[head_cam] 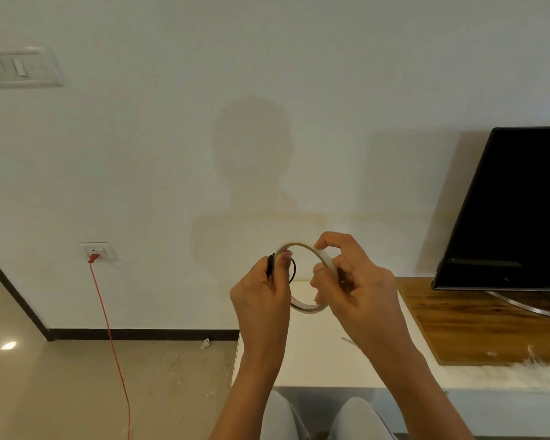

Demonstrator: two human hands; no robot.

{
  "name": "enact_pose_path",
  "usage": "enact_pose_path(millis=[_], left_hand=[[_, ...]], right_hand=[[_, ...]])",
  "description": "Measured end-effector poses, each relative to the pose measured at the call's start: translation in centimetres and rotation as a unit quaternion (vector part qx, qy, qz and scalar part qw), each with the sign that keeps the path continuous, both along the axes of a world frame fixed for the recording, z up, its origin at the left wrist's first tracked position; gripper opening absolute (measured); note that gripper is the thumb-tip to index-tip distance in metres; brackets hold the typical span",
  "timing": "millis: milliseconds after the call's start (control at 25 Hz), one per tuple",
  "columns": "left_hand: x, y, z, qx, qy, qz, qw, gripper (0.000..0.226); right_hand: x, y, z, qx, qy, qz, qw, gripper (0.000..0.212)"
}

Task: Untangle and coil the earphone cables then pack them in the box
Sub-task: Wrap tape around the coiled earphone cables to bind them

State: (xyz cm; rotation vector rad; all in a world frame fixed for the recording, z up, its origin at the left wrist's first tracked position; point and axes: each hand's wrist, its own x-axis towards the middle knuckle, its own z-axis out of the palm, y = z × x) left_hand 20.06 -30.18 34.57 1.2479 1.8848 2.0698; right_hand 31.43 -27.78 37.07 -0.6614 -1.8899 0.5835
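Closest to the lens sit two knees (358, 419) in pale trousers. Above them, my left hand (261, 300) pinches the coiled black earphone cable (294, 268) against the left edge of a white tape roll (326, 259), raised over the white desk (318, 363). My right hand (359, 290) grips the roll's upper right rim between thumb and forefinger, apparently hunting the tape end. I judge binding the coil is the step. I should clamp the loops firmly so they cannot spring apart, lift the end with a nail, and draw a short strip. No box shows; a television (505, 211) stands far right.
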Motion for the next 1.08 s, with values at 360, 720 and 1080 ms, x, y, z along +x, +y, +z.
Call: enact_pose_path(millis=[360,720,1080], left_hand=[[1.0,0.3,0.0,-0.02,-0.056,-0.006,0.998,0.039],[0.9,0.6,-0.6,-0.06,-0.121,-0.032,0.99,0.048],[-2.6,-0.5,0.9,-0.047,0.017,-0.179,0.983,0.024]], right_hand=[[-0.6,-0.3,-0.7,0.057,0.075,-0.049,0.994,0.011],[-1.6,-1.4,-2.1,0.15,0.063,-0.148,0.975,0.024],[1.5,0.2,1.5,-0.097,-0.045,-0.009,0.994,0.013]])
